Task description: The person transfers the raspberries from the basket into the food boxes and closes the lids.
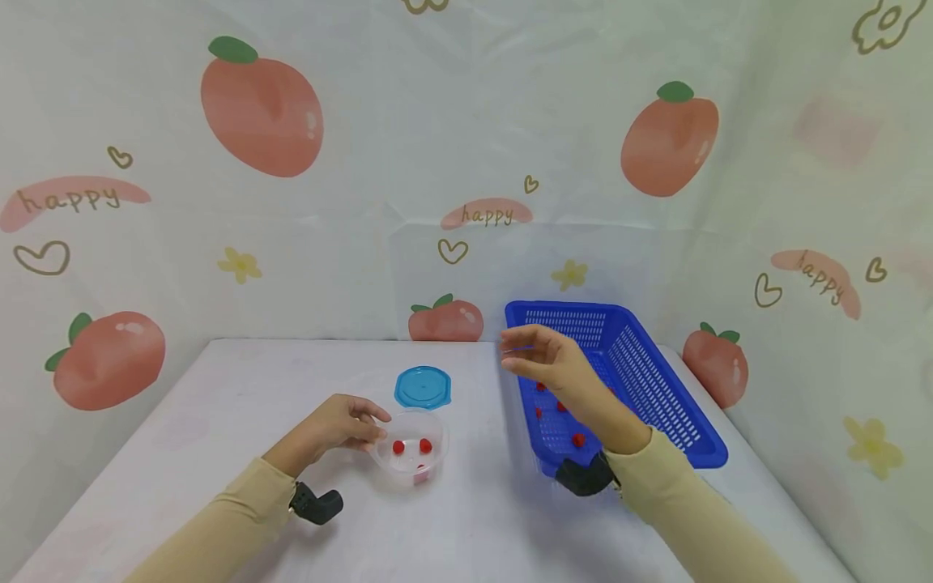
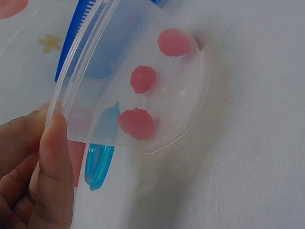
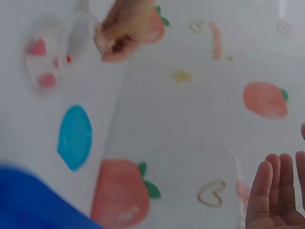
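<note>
My left hand (image 1: 348, 423) pinches the rim of a clear plastic tub (image 1: 410, 468) between thumb and fingers. Inside the tub lie three red raspberry-like pieces (image 2: 143, 79), plain in the left wrist view. My right hand (image 1: 543, 358) is raised over the near-left side of a blue plastic basket (image 1: 659, 380), with its fingers loosely bent and nothing in them. Several more red pieces (image 1: 578, 440) lie on the basket's floor, partly hidden by my right forearm. Straight, bare fingers (image 3: 259, 195) show at the corner of the right wrist view.
A turquoise lid (image 1: 423, 387) lies flat on the white table (image 1: 291, 368) just beyond the tub. A white fruit-printed sheet (image 1: 452, 121) hangs behind the table and along its right side. The basket's long wall stands near the table's right edge.
</note>
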`<state>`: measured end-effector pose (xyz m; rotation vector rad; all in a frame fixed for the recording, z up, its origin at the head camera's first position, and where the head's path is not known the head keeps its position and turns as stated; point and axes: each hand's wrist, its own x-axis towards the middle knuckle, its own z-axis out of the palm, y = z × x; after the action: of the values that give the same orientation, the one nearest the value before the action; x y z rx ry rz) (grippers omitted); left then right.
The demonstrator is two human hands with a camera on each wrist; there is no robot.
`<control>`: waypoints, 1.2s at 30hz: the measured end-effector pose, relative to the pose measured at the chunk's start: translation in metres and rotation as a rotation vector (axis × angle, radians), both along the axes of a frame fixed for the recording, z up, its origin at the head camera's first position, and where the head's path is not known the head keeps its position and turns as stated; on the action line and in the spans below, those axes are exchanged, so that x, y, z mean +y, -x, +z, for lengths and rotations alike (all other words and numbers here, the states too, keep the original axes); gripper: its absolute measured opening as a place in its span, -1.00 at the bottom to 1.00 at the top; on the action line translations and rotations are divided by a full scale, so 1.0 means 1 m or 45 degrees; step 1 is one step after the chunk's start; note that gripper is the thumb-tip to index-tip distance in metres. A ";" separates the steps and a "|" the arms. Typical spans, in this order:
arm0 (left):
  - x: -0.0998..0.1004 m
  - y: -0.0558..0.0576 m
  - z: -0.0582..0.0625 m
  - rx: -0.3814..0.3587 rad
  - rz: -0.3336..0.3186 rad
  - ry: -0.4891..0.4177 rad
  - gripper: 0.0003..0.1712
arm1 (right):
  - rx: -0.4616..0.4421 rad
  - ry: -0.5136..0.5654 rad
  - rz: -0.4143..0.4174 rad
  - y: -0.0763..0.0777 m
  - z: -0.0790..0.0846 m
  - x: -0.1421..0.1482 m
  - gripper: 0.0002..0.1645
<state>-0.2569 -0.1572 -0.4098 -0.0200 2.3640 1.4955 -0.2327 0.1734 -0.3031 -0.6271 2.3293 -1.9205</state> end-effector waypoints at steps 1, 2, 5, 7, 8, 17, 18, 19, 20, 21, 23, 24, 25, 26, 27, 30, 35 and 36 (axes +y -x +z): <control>0.000 0.000 0.000 -0.001 -0.005 -0.004 -0.66 | 0.019 -0.007 -0.021 0.003 0.004 0.006 -0.56; 0.000 0.000 0.000 0.000 -0.013 -0.006 -0.65 | 0.027 -0.008 -0.040 0.006 0.008 0.013 -0.57; 0.000 0.000 0.001 -0.008 -0.006 -0.009 -0.65 | 0.043 -0.036 -0.098 0.014 0.014 0.031 -0.61; 0.000 0.000 0.001 -0.007 -0.006 0.004 -0.65 | 0.044 -0.062 -0.126 0.020 0.015 0.043 -0.64; 0.001 0.000 0.001 -0.008 0.000 0.010 -0.65 | 0.042 -0.077 -0.142 0.023 0.014 0.048 -0.65; 0.001 0.000 0.002 -0.009 -0.010 0.013 -0.65 | -0.013 -0.312 -0.205 0.042 -0.005 0.079 -0.49; 0.001 0.000 0.002 -0.008 -0.013 0.015 -0.64 | -0.018 -0.333 -0.193 0.043 -0.008 0.082 -0.49; 0.001 0.000 0.002 -0.008 -0.012 0.016 -0.64 | -0.022 -0.361 -0.186 0.045 -0.011 0.084 -0.49; 0.001 0.000 0.002 -0.009 -0.012 0.015 -0.64 | -0.022 -0.393 -0.175 0.046 -0.013 0.086 -0.49; 0.001 0.000 0.002 -0.008 -0.019 0.016 -0.64 | -0.021 -0.422 -0.163 0.047 -0.016 0.088 -0.49; 0.000 0.000 0.002 -0.007 -0.024 0.013 -0.64 | -0.021 -0.490 -0.150 0.048 -0.020 0.092 -0.51; 0.000 0.000 0.002 -0.010 -0.020 0.006 -0.64 | -0.021 -0.523 -0.140 0.050 -0.022 0.094 -0.51; 0.000 0.001 0.002 -0.012 -0.017 0.002 -0.65 | -0.021 -0.555 -0.131 0.051 -0.024 0.096 -0.51; 0.000 0.001 0.002 -0.011 -0.019 0.000 -0.65 | -0.024 -0.582 -0.118 0.052 -0.026 0.098 -0.51; 0.000 0.001 0.002 -0.010 -0.026 -0.001 -0.65 | -0.028 -0.608 -0.109 0.053 -0.028 0.100 -0.52; 0.000 0.002 0.001 -0.013 -0.015 -0.009 -0.67 | -0.036 -0.660 -0.062 0.056 -0.032 0.104 -0.54; 0.001 0.002 0.001 -0.011 0.000 -0.003 -0.70 | -0.081 -0.705 0.010 0.060 -0.035 0.107 -0.61; 0.001 0.002 0.001 -0.010 0.001 0.000 -0.69 | -0.090 -0.712 0.022 0.061 -0.035 0.108 -0.61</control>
<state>-0.2584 -0.1563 -0.4084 -0.0269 2.3581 1.4928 -0.2933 0.2812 -0.3382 -0.5039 2.6202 -1.1614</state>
